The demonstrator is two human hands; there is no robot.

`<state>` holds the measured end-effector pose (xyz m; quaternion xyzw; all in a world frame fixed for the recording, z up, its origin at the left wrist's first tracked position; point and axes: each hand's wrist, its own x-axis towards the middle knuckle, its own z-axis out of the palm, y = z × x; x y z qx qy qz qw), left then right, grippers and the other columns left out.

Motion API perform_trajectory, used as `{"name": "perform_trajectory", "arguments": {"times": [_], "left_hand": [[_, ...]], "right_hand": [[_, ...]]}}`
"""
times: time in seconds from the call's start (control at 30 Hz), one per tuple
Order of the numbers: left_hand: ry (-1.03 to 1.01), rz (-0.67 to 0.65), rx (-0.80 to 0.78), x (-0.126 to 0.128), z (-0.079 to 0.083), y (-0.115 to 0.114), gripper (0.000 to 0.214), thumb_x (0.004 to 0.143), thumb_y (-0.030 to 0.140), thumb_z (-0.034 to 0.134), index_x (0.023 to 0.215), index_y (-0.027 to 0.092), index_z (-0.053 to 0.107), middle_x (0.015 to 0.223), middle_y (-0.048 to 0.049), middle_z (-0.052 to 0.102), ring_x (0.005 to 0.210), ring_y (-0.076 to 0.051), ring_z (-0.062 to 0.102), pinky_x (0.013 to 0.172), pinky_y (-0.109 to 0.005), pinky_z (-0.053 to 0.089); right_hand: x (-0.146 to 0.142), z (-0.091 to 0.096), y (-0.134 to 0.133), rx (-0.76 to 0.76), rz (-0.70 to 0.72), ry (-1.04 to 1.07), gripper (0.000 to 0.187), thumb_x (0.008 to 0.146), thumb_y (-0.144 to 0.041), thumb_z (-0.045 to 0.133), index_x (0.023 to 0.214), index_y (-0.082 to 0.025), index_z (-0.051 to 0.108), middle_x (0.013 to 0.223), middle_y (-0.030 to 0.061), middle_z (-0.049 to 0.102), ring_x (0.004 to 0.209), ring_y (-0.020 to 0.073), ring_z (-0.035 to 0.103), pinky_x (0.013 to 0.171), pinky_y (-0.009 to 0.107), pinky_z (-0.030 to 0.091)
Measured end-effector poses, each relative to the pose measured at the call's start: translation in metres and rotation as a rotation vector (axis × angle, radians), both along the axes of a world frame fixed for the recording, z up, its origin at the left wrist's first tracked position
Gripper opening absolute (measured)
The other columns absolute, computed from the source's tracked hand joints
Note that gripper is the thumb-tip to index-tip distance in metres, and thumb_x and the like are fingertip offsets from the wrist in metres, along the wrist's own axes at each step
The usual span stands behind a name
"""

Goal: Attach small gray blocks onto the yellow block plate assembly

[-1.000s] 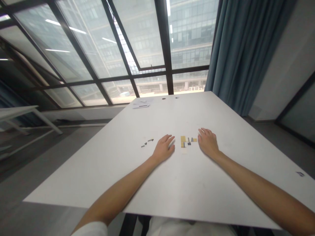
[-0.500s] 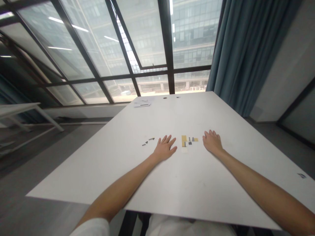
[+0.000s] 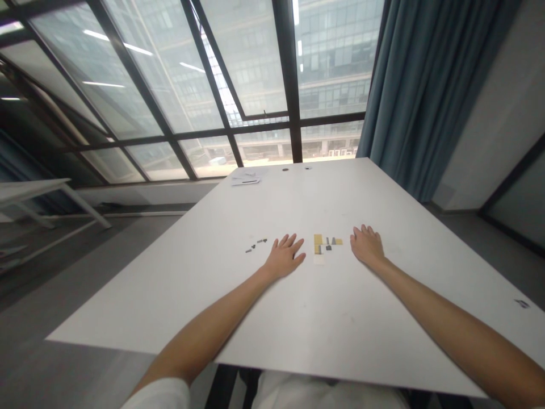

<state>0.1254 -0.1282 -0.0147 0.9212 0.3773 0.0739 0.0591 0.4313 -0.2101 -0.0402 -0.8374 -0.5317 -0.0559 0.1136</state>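
Observation:
My left hand (image 3: 285, 257) lies flat on the white table (image 3: 272, 318) with its fingers spread, holding nothing. To its left is a loose row of several small dark grey pieces (image 3: 254, 246). Between my two hands sits a group of small flat parts: tan pieces (image 3: 318, 239), grey pieces (image 3: 334, 241), a dark piece (image 3: 328, 247) and a pale square (image 3: 319, 259). They look like building-block parts, though they are too small to be sure. Right of this group my right hand (image 3: 367, 244) rests palm down, fingers extended and slightly bent, touching none of the parts.
Papers with a dark pen-like item (image 3: 246, 180) lie at the table's far left. Two round fittings, one a dark disc (image 3: 285, 170), are near the far edge. A small dark mark (image 3: 522, 304) is at the right. Beyond stand windows and a blue curtain (image 3: 400, 102).

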Motion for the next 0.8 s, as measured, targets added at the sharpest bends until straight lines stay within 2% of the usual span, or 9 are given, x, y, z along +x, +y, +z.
{"name": "perform_trajectory", "arguments": {"times": [0.37, 0.47, 0.53, 0.6, 0.67, 0.8], "left_hand": [[-0.025, -0.001, 0.005, 0.000, 0.001, 0.001, 0.059, 0.098, 0.055, 0.045, 0.151, 0.031, 0.046, 0.164, -0.0081, 0.033, 0.152, -0.035, 0.027, 0.120, -0.062, 0.024], [-0.070, -0.079, 0.010, -0.005, 0.007, 0.010, 0.051, 0.096, 0.048, 0.051, 0.142, 0.027, 0.057, 0.155, -0.0090, 0.048, 0.145, -0.030, 0.041, 0.119, -0.050, 0.032], [-0.116, -0.131, -0.009, -0.012, 0.014, 0.021, 0.041, 0.095, 0.039, 0.054, 0.130, 0.023, 0.066, 0.140, -0.0096, 0.062, 0.130, -0.026, 0.056, 0.113, -0.040, 0.042], [-0.169, -0.093, -0.028, -0.022, 0.022, 0.033, 0.034, 0.093, 0.033, 0.056, 0.122, 0.023, 0.070, 0.124, -0.0086, 0.071, 0.110, -0.023, 0.067, 0.101, -0.035, 0.050], [-0.217, -0.007, -0.004, -0.035, 0.030, 0.046, 0.030, 0.092, 0.030, 0.058, 0.118, 0.023, 0.072, 0.114, -0.0073, 0.073, 0.096, -0.021, 0.070, 0.091, -0.033, 0.053], [-0.180, 0.153, 0.113, -0.058, 0.044, 0.067, 0.024, 0.093, 0.025, 0.057, 0.108, 0.023, 0.076, 0.104, -0.0077, 0.073, 0.093, -0.022, 0.067, 0.088, -0.032, 0.052]], "right_hand": [[-0.001, 0.002, -0.002, 0.007, 0.002, -0.011, 0.046, 0.102, -0.033, 0.033, 0.136, -0.015, 0.058, 0.151, 0.0197, 0.048, 0.141, 0.0334, 0.038, 0.111, 0.051, 0.029], [0.000, 0.001, -0.002, 0.004, 0.002, -0.021, 0.046, 0.102, -0.033, 0.033, 0.136, -0.015, 0.058, 0.150, 0.0195, 0.049, 0.141, 0.0333, 0.039, 0.111, 0.051, 0.029], [0.000, 0.001, -0.001, 0.000, 0.005, -0.026, 0.046, 0.102, -0.033, 0.033, 0.136, -0.015, 0.059, 0.150, 0.0198, 0.049, 0.140, 0.0337, 0.039, 0.111, 0.051, 0.030], [0.000, 0.001, -0.002, 0.001, 0.003, -0.032, 0.047, 0.102, -0.033, 0.032, 0.136, -0.015, 0.059, 0.150, 0.0199, 0.048, 0.140, 0.0340, 0.040, 0.110, 0.052, 0.030], [-0.001, 0.002, -0.002, 0.007, 0.001, -0.036, 0.047, 0.102, -0.033, 0.031, 0.135, -0.015, 0.059, 0.150, 0.0200, 0.048, 0.139, 0.0343, 0.040, 0.110, 0.051, 0.030], [-0.002, 0.003, -0.003, 0.008, 0.007, -0.035, 0.047, 0.102, -0.033, 0.031, 0.135, -0.014, 0.059, 0.149, 0.0199, 0.049, 0.139, 0.0350, 0.040, 0.110, 0.051, 0.030]]}}
